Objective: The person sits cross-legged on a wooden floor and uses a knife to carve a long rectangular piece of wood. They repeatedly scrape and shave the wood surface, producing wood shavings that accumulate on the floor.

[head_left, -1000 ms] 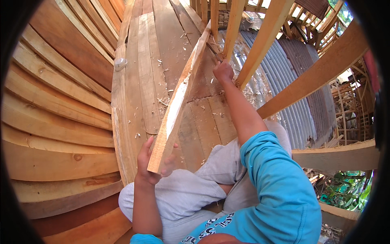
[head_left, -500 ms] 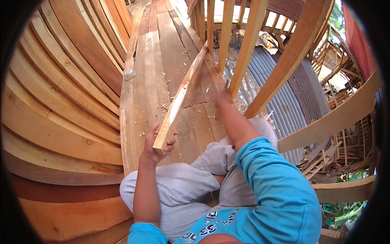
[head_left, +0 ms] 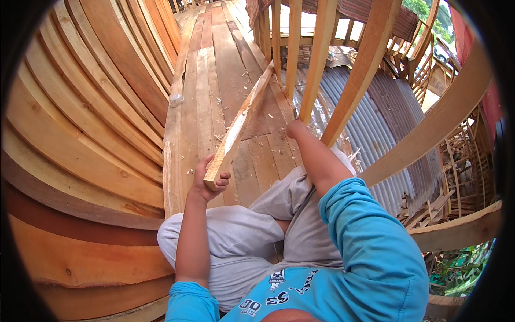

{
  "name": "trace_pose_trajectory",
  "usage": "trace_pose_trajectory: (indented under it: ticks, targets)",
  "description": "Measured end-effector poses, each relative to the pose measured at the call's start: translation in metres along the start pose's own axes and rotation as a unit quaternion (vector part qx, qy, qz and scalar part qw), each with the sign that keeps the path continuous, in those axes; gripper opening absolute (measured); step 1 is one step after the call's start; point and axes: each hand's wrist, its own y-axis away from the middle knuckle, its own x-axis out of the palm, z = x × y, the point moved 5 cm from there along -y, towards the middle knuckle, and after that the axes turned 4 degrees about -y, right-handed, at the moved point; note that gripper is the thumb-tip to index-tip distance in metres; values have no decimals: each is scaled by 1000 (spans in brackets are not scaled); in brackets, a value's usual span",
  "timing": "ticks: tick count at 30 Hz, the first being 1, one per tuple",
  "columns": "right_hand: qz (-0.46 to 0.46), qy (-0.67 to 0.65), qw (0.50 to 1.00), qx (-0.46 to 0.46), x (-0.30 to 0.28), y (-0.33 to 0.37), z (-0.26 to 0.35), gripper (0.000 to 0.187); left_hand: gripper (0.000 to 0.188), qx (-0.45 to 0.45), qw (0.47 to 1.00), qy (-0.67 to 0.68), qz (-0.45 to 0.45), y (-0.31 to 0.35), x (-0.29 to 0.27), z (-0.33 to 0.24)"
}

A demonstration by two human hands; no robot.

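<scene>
My left hand (head_left: pixel 208 180) is closed round the near end of a squared length of wood (head_left: pixel 234 134). The wood slants away from me, its far end by the foot of an upright post. Part of its upper face is pale and freshly cut, the rest rougher. At the right edge of the planks, beside the wooden posts, is my right hand (head_left: pixel 296 129). It looks closed; its fingers are turned away from view. A small dark piece shows just beyond it, too little to name.
Wood shavings lie scattered on the plank floor (head_left: pixel 206 118). Curved timber planks (head_left: pixel 86 134) rise on my left. Slanting wooden ribs (head_left: pixel 365 75) stand on the right, with corrugated metal sheets (head_left: pixel 370 129) beyond. A small clear plastic item (head_left: pixel 176 100) lies by the left wall.
The view has shifted slightly, so the ribs and planks sit differently. My left hand keeps its hold on the wood. My right hand stays near the posts; the shiny bit beyond it shows less.
</scene>
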Motion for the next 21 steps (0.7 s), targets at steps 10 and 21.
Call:
trace_pose_trajectory:
  ticks: [10,21]
  targets:
    - [25,-635,770,54,-72,25,48,29,61,6,993,-74,-93,-4,19,-18]
    - [89,-568,785,-229,-66,43,137,22,65,-28,991,112,73,-17,-9,-27]
